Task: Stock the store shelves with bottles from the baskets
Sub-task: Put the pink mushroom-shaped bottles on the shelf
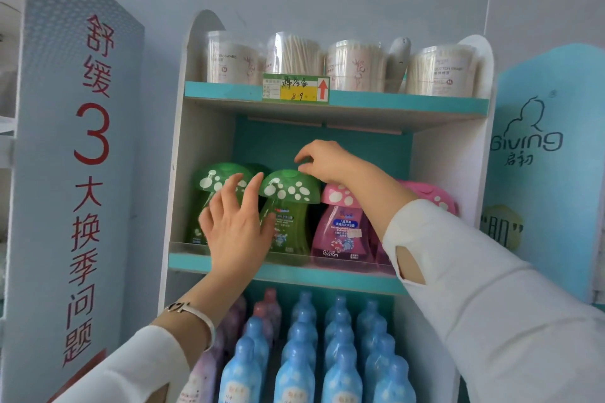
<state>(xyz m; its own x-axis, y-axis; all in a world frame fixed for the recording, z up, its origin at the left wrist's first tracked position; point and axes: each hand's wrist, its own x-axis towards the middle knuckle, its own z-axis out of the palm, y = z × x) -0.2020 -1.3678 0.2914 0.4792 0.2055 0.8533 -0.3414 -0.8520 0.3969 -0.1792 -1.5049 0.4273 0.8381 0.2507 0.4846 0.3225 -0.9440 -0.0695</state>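
On the middle shelf (288, 273) stand green mushroom-capped bottles and pink ones. My right hand (322, 162) reaches in from the right, fingers curled, its fingertips on the top rear of the cap of the middle green bottle (289, 206). My left hand (237, 222) is spread with straight fingers in front of the gap between that bottle and the left green bottle (209, 186), touching their bodies. A pink mushroom bottle (340, 222) stands just right of the green one, with more pink caps (429, 193) behind my right forearm.
The top shelf holds several tubs of cotton swabs (357, 65) and a price tag (295, 88). The bottom shelf is packed with blue bottles (340, 347) and a few pink and lilac ones (229, 327). Cardboard display panels (82, 157) flank the shelf unit.
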